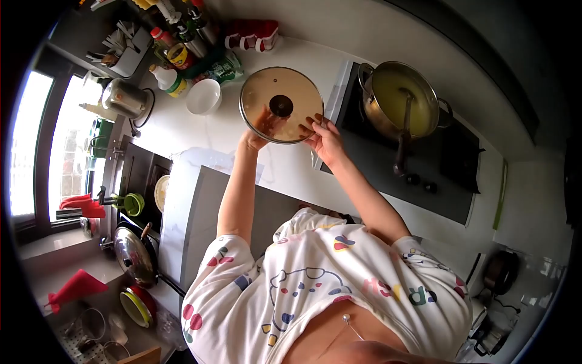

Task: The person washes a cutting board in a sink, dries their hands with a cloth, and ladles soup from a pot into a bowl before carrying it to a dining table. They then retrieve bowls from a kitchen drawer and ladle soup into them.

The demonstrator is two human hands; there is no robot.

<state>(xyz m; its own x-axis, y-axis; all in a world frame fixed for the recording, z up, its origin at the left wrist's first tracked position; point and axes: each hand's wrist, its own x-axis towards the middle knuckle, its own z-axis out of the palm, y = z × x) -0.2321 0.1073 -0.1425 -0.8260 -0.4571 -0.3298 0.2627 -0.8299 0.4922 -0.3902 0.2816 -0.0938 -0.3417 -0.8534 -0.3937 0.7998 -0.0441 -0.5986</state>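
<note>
A round glass lid [282, 82] with a dark centre knob and a metal rim is held above the white counter. My left hand [256, 141] supports it at the lower left edge, its fingers seen through the tinted glass near the knob. At the lower right rim, my right hand [326, 139] grips the lid with its fingers around the edge. To the right, a metal pot [371, 106] stands uncovered on the dark cooktop [364, 151]. Yellowish liquid [388, 91] fills part of it, and a dark-handled ladle [405, 130] rests inside, its handle over the near rim.
A white bowl [204, 97], bottles [180, 57] and a red carton [251, 34] stand along the counter's back left. An electric kettle [123, 98] is farther left. By the sink, a pan with a shiny lid [134, 255] and a stack of bowls [137, 307] sit low on the left.
</note>
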